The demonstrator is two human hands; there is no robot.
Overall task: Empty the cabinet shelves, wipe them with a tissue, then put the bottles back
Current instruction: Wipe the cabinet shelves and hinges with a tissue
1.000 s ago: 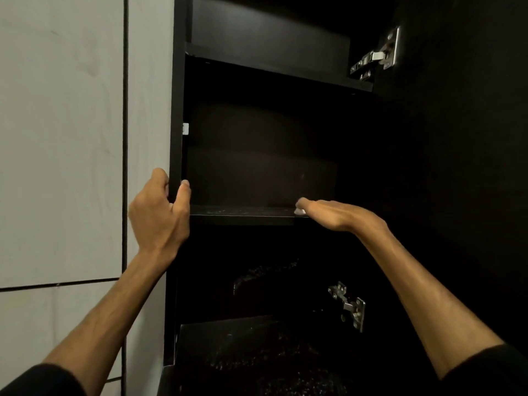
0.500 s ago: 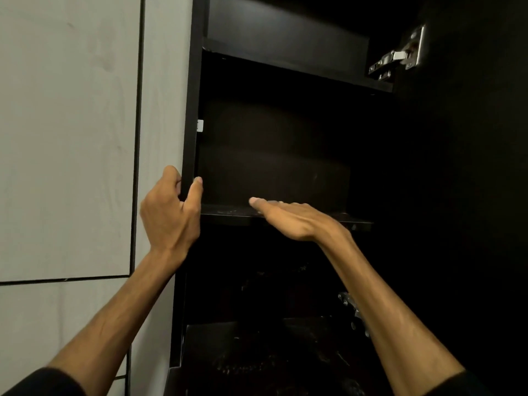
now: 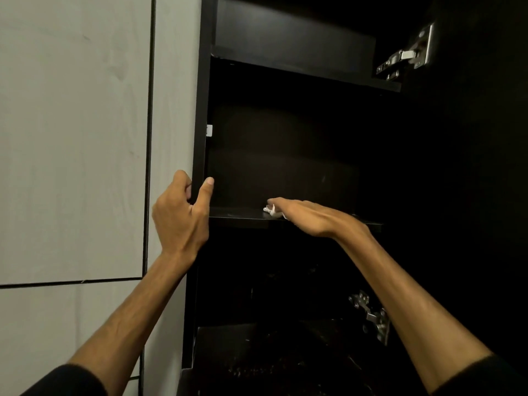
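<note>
A black cabinet stands open in front of me. My right hand point(image 3: 308, 215) lies flat, fingers straight, on the middle shelf point(image 3: 237, 217) and presses a crumpled white tissue point(image 3: 273, 210) against it; only a bit of tissue shows under the fingertips. My left hand point(image 3: 183, 215) grips the cabinet's left side panel point(image 3: 200, 115), thumb on the inner face, fingers curled round the outer edge. The shelf holds nothing else that I can see. No bottles are in view.
An upper shelf point(image 3: 303, 71) runs above. Metal hinges sit at the upper right point(image 3: 405, 57) and lower right point(image 3: 371, 315). The open door point(image 3: 471, 167) is dark on the right. A pale panelled wall point(image 3: 74, 138) is left. The bottom compartment is dim.
My right hand slid left along the middle shelf and then a little back right, with the tissue now showing under its fingertips. The left hand kept its grip on the side panel.
</note>
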